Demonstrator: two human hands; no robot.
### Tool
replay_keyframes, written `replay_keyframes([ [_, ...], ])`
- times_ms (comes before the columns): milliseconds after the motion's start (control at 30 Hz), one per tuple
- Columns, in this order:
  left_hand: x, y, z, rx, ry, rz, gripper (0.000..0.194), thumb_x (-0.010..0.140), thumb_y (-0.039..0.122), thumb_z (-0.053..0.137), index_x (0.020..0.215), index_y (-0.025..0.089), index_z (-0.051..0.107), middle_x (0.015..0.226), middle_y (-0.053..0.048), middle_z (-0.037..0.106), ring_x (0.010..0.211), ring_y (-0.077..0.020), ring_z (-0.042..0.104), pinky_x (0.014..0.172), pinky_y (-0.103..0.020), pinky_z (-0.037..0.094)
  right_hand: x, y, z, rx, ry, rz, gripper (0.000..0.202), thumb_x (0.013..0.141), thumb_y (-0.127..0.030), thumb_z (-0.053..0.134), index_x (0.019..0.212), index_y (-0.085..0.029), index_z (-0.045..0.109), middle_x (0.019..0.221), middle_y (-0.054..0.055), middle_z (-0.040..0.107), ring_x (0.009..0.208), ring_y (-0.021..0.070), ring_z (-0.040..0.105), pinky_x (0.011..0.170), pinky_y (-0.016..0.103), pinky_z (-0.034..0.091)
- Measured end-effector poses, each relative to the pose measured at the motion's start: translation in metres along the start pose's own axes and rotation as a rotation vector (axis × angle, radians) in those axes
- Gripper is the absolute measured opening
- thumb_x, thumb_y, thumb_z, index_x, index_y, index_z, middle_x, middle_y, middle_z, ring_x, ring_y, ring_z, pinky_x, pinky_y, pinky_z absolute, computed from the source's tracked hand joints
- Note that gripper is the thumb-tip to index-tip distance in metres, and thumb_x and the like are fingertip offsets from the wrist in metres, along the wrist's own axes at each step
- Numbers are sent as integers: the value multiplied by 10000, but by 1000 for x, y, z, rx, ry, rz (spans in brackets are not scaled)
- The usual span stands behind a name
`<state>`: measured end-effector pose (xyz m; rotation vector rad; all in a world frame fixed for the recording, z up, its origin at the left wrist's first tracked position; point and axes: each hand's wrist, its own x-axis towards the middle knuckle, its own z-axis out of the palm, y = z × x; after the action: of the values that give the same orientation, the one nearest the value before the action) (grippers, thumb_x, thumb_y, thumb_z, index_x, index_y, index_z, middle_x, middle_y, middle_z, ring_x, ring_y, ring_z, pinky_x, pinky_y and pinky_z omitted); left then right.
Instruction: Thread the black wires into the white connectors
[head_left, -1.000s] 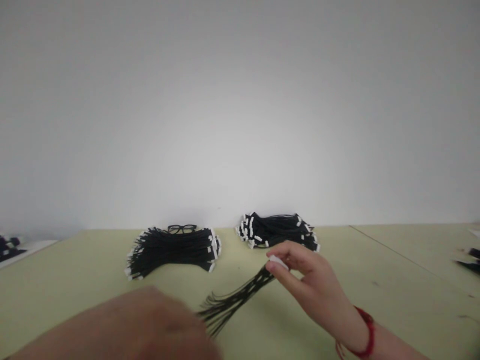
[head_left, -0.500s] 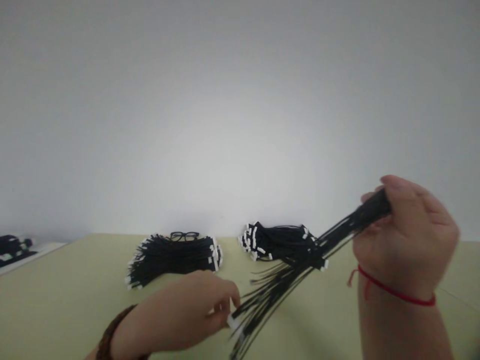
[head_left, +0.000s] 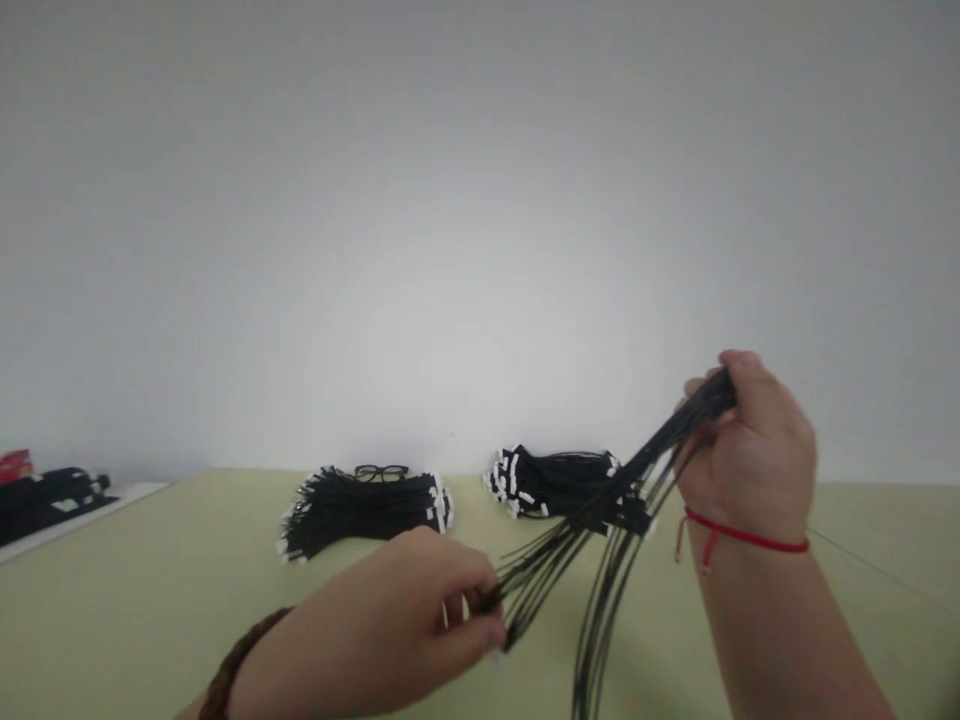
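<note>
A bundle of thin black cables (head_left: 637, 465) stretches slantwise between my two hands above the table. My right hand (head_left: 754, 430), with a red string at the wrist, is closed around its upper end. At the lower left, my left hand (head_left: 420, 605) pinches the ends of some of the strands, and a bit of white shows under its fingertips. Other strands of the bundle hang loose toward the table between the hands. Farther back lie two piles of black cables with white ends, one on the left (head_left: 360, 512) and one on the right (head_left: 555, 480), partly behind the held bundle.
Black-framed glasses (head_left: 381, 472) rest behind the left pile. On a white surface (head_left: 142, 492) at the far left are dark items (head_left: 52, 495) and something red (head_left: 15, 464). A pale wall (head_left: 465, 250) rises behind the yellowish table (head_left: 187, 570).
My right hand has moved left with the bundle. My left hand has shifted slightly right and now pinches several strands. The strands have parted into a held group and a hanging group.
</note>
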<state>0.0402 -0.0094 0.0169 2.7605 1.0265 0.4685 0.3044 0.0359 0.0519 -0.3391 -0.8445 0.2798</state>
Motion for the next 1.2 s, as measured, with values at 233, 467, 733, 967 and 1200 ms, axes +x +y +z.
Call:
replay_keyframes([
  [233, 5, -11, 0, 210, 306, -32, 193, 758, 51, 396, 822, 203, 497, 790, -5, 551, 727, -162, 497, 666, -286, 348, -15, -23, 17, 148, -17, 66, 176, 677, -331, 707, 703, -207, 585, 547, -78, 383, 433, 68, 312, 352, 202, 190],
  [467, 37, -6, -8, 84, 222, 3, 209, 677, 31, 458, 786, 209, 472, 828, 6, 536, 724, -154, 483, 638, -263, 343, -34, -25, 36, 156, -111, 93, 136, 737, -321, 688, 754, -207, 615, 565, -49, 474, 447, 80, 375, 352, 192, 234],
  [733, 40, -20, 0, -410, -146, 99, 471, 607, 136, 708, 1039, 249, 560, 940, 19, 634, 630, -116, 563, 596, -233, 425, -26, 5, 20, 13, -238, 39, 179, 769, -360, 708, 780, -194, 641, 504, -45, 514, 447, 86, 434, 373, 183, 296],
  [967, 47, -50, -7, -1104, 556, 332, 377, 772, 578, 592, 775, 202, 619, 704, -1, 575, 660, -135, 530, 643, -257, 464, -18, 28, 12, -65, -256, 74, 209, 790, -408, 683, 810, -204, 640, 539, -54, 510, 431, 77, 425, 358, 178, 315],
  [1200, 49, -40, -8, -1395, 682, 501, 352, 712, 563, 659, 1001, 363, 687, 1018, 66, 686, 525, -42, 577, 456, -116, 518, -25, 31, 11, -136, -377, 104, 201, 784, -394, 695, 828, -205, 646, 568, -53, 529, 436, 75, 471, 368, 174, 378],
])
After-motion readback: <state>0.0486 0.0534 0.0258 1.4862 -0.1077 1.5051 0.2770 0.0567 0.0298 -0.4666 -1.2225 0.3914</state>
